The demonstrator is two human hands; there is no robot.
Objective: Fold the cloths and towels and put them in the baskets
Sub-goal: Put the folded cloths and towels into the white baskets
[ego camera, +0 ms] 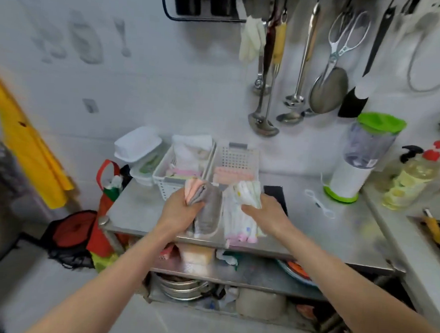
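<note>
Both forearms are reaching fwd over the steel table [338,232]. Left hand [177,211] is gripping a folded grey/pink cloth [199,193], fingers curled round it, above a grey towel stack [208,217] at the table's front edge. Right hand [265,211] is pinching a white printed cloth [247,193] above a white cloth pile [236,224]. Fingertips are hidden by fabric. Behind, touching side by side: left basket [161,175] and right basket [236,158], both w/ folded cloths; contents are blurred.
</note>
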